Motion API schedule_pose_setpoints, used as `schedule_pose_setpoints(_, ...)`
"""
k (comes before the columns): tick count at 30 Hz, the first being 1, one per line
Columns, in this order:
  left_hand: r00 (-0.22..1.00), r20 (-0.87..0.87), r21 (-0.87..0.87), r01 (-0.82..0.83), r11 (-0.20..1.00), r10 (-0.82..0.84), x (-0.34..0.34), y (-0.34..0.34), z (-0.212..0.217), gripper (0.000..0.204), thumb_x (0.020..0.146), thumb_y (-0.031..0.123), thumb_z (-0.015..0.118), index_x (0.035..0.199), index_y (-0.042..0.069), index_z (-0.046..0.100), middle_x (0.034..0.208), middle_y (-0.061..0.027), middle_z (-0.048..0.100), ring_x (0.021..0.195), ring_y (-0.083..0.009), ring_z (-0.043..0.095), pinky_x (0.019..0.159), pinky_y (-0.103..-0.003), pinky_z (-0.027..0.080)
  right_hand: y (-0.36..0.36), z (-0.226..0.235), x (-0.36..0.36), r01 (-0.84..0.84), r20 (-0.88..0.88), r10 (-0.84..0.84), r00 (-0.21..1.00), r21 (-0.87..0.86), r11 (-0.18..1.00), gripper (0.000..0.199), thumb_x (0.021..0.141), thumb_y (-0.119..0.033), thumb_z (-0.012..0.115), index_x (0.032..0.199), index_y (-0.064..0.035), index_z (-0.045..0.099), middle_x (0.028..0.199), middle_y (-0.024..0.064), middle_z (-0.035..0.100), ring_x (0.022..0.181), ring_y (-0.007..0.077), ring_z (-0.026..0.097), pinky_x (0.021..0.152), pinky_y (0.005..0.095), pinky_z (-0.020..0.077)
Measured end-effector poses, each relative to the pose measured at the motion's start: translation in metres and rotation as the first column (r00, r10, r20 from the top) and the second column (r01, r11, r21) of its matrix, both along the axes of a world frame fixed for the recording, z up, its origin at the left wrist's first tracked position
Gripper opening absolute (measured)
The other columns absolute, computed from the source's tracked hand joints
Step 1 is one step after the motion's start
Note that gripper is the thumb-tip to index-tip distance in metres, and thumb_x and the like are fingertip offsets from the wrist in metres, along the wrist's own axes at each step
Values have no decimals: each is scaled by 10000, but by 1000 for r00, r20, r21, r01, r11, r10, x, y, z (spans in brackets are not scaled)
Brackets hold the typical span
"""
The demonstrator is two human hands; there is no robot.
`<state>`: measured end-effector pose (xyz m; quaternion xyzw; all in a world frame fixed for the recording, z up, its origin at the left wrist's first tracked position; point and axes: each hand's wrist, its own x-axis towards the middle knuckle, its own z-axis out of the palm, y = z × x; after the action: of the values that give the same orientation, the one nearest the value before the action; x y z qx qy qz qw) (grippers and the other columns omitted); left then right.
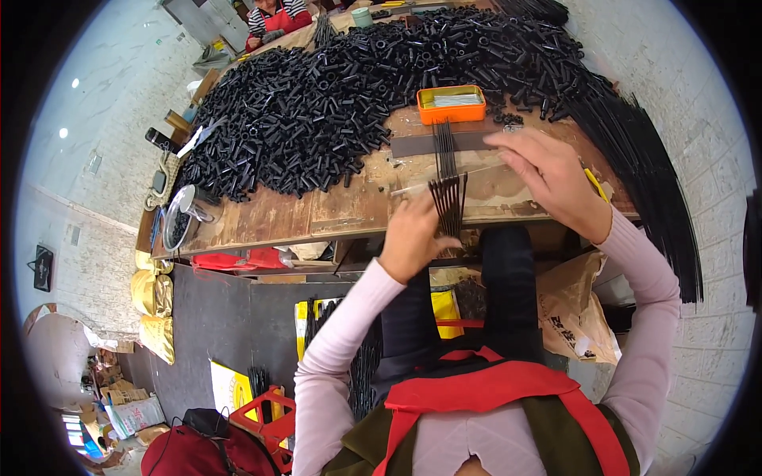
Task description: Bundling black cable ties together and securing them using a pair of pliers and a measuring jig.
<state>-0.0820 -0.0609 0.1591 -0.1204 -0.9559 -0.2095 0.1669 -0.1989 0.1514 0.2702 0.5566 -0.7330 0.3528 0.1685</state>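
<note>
My left hand [411, 238] is closed round the near end of a bundle of thin black rods [446, 155], fanned slightly and pointing away over the table edge. A thin pale wire [413, 189] crosses the bundle sideways, its right end near my right thumb. My right hand [548, 174] hovers right of the bundle, fingers stretched out and thumb a little apart, with nothing visible in it. Beyond the rods stands an orange tin [451, 113] with thin silvery wires inside. A flat dark strip [413, 147] lies under the rods on the wooden table [341, 210].
A large heap of short black tubes [309, 111] covers the table's far side. Long black rods [635, 166] hang over its right edge. At the left edge are a clear plastic cup [198, 205] and scissors [198, 139]. Another person [275, 20] sits at the far end.
</note>
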Motion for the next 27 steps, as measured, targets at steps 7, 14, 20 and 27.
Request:
schedule_pose_setpoints(7, 993, -95, -77, 68, 995, -75, -37, -8, -47, 822, 697, 381, 797, 1417, 152, 474, 1484, -184, 400, 1366, -347, 397, 1089, -437, 379, 1, -61, -72, 19, 65, -39, 997, 286, 958, 172, 919, -165, 586, 969, -29, 677, 859, 133, 651, 787, 332, 634, 713, 407, 496)
schedule_pose_setpoints(14, 998, 30, -144, 67, 987, -63, -40, -5, -32, 909, 666, 348, 820, 1462, 202, 406, 1571, -147, 266, 1459, -307, 244, 1170, -476, 243, -69, -79, -177, 95, 138, -134, 981, 259, 961, 192, 885, -155, 617, 978, 0, 681, 895, 154, 679, 832, 336, 643, 749, 401, 505)
schedule_pose_setpoints(20, 990, 115, -292, 113, 950, -82, -52, -12, -33, 817, 721, 182, 706, 1474, 230, 394, 1575, -145, 265, 1459, -303, 254, 1171, -473, 233, -126, -99, -238, 196, -80, -179, 981, 457, 868, 163, 827, -133, 620, 910, -15, 697, 896, 168, 689, 835, 338, 661, 741, 401, 520)
schedule_pose_setpoints(27, 989, 120, -315, 118, 942, -84, -54, -16, -31, 1017, 559, 173, 817, 1471, 218, 367, 1586, -146, 218, 1467, -305, 222, 1168, -492, 244, -127, -87, -240, 214, -39, -226, 973, 510, 833, 111, 816, -89, 620, 858, -23, 698, 825, 153, 675, 780, 337, 656, 694, 403, 519)
